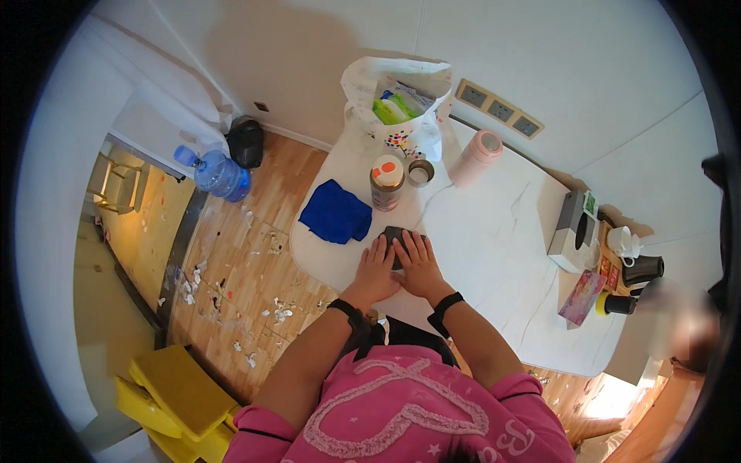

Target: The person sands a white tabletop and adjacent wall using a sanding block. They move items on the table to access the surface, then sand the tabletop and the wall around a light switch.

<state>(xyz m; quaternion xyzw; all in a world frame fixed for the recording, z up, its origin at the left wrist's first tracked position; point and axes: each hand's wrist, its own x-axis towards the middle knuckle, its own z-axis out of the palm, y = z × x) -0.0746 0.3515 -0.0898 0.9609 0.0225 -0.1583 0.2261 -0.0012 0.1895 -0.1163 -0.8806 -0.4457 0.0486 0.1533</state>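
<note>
Left hand [376, 272] and right hand [421, 270] are lying close together, their fingers resting on a dark object [394, 232] that is showing beneath and between them; whether they are gripping it, I cannot tell. Beyond the left hand, to its left, a blue cloth [334, 213] is lying. Straight ahead of both, a bottle [387, 191] is standing; farther beyond the right hand are sitting a metal cup [421, 174] and, rightward, a pink tumbler [475, 160].
</note>
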